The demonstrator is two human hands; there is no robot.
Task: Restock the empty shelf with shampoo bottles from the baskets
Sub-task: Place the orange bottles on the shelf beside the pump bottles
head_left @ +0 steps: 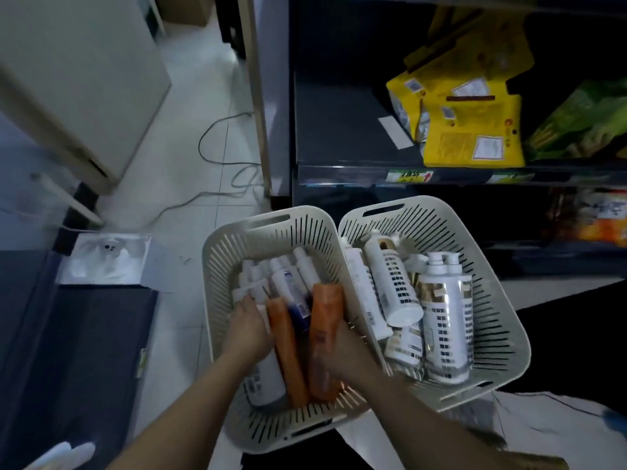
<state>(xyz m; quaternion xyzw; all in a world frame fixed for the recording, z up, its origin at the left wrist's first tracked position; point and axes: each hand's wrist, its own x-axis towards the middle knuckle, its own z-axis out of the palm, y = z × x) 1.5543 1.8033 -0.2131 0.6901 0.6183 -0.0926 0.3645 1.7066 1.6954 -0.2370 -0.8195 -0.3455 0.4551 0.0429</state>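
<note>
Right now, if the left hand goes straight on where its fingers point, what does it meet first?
Probably the white bottles lying just ahead of the left hand in the left basket; it seems nearly on them, though depth is unclear.

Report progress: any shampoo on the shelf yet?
Done: nothing; the shelf holds no bottles beside the yellow bags. In hand: right hand grips an orange bottle in the left basket; left hand, grip unclear. Left: it and the right basket hold many bottles.
</note>
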